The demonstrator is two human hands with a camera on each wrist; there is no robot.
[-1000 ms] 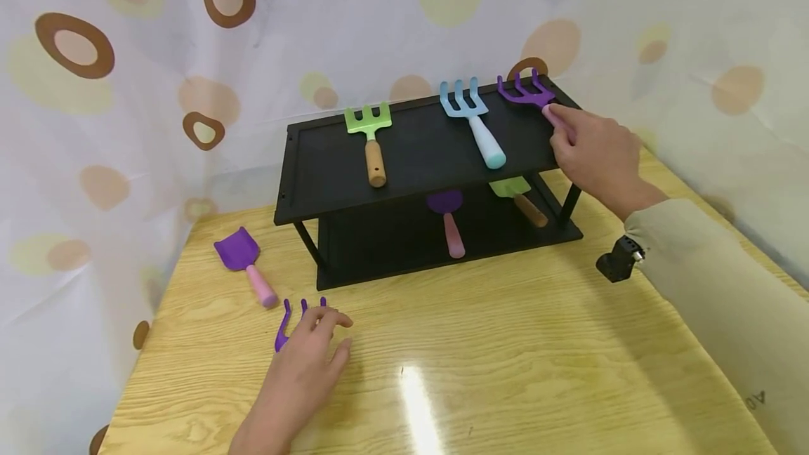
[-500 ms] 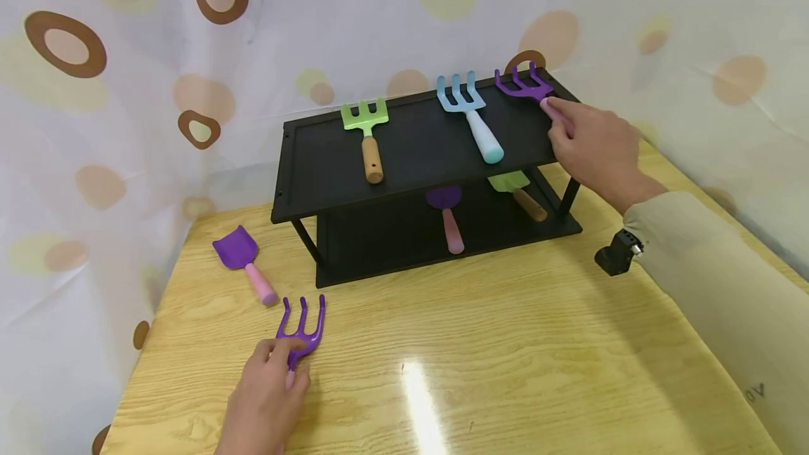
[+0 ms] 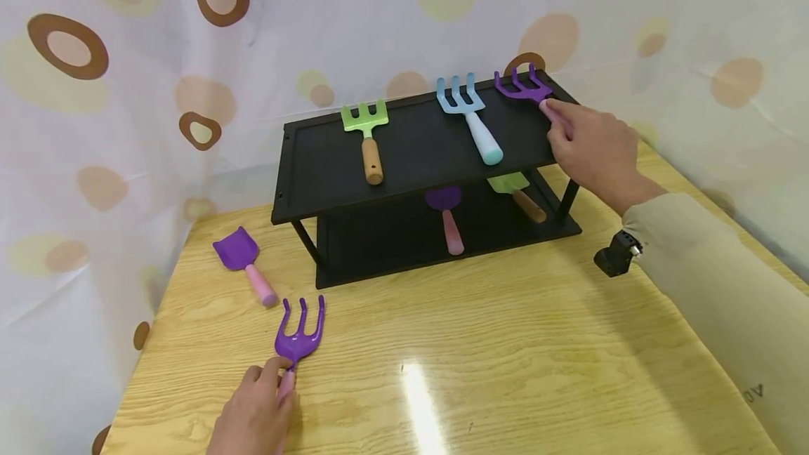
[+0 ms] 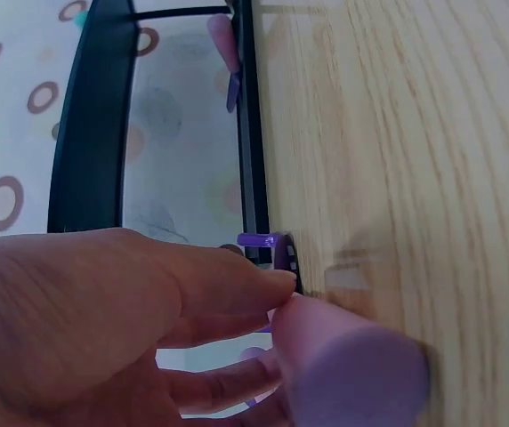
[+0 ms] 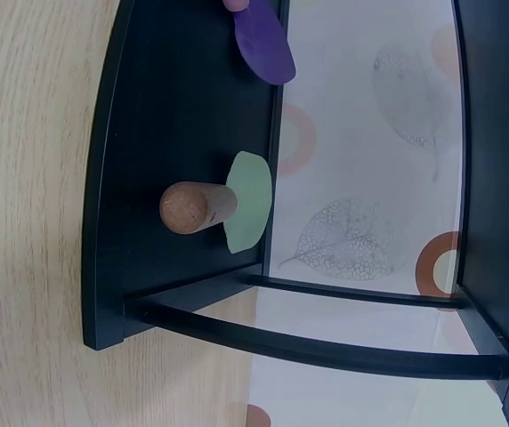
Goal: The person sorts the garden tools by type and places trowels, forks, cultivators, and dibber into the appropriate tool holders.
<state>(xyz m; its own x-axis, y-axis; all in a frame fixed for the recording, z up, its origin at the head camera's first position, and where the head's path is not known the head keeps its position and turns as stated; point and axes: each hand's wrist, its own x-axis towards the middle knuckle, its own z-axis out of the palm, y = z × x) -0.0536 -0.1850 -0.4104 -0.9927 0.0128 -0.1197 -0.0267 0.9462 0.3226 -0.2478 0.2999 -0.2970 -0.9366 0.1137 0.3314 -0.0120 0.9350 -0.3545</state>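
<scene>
On the wooden table, a purple three-pronged hand fork (image 3: 297, 345) lies with its prongs pointing at the rack. My left hand (image 3: 251, 409) pinches its pink handle (image 4: 352, 369) between thumb and fingers, just behind the purple neck. At the right end of the black rack's top shelf (image 3: 413, 153) is another purple hand fork (image 3: 529, 92). Its pink handle is gripped by my right hand (image 3: 600, 149), index finger along the top. A light blue hand fork (image 3: 474, 118) and a green one with a wooden handle (image 3: 369, 139) lie on the same shelf.
A purple hand shovel (image 3: 239, 250) with a pink handle lies on the table left of the rack. On the lower shelf (image 5: 174, 98) are a purple shovel (image 5: 263, 44) and a green shovel (image 5: 250, 200). A patterned curtain (image 3: 152, 90) hangs behind.
My left hand has drawn back from over the purple fork's head toward its handle and now pinches it, uncovering the prongs. My right hand keeps its grip on the shelf's purple fork.
</scene>
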